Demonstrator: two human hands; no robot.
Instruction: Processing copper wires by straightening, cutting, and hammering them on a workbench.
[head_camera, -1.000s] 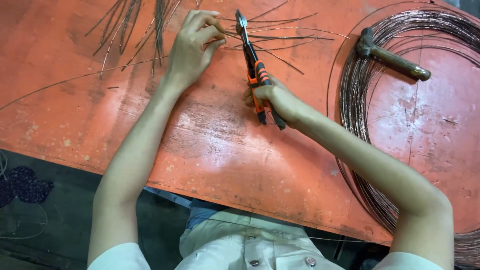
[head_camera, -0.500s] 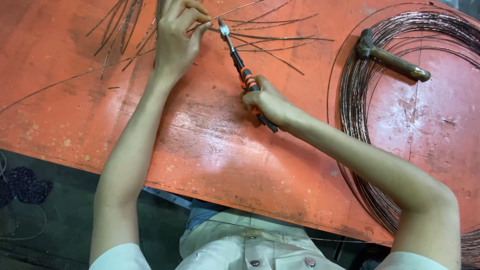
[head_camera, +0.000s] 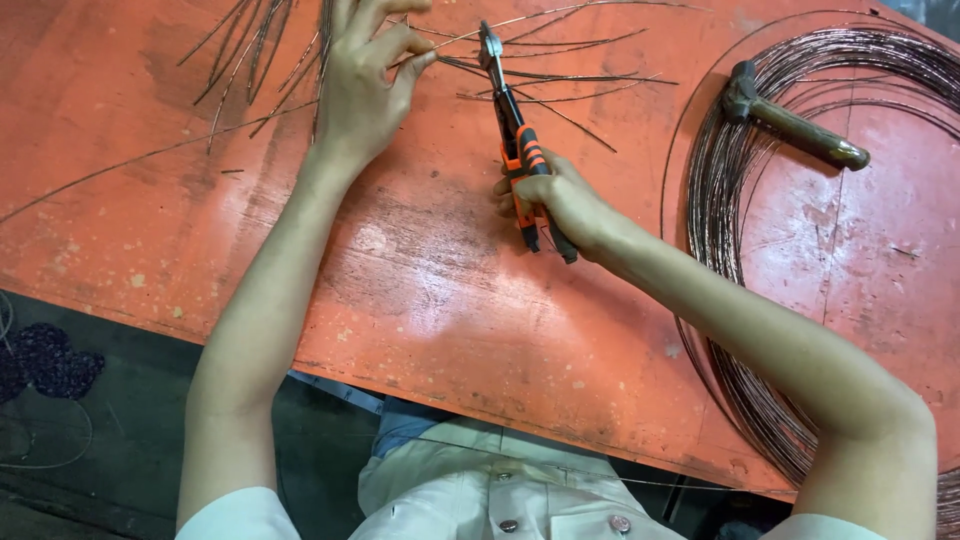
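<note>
Orange table (head_camera: 420, 300): cut wire pieces (head_camera: 260, 50) piled at far edge, big coil (head_camera: 760, 250) uncut; left hand (head_camera: 365, 85) pinches wire, right hand (head_camera: 560, 200) grips pliers (head_camera: 515, 130).

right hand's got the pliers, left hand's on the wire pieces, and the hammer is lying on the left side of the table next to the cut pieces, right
Not quite. The hammer lies on the right side of the table, on the big coil of wire, as the head view shows. The rest holds: the right hand grips the pliers, and the left hand is on the wire pieces.
</note>
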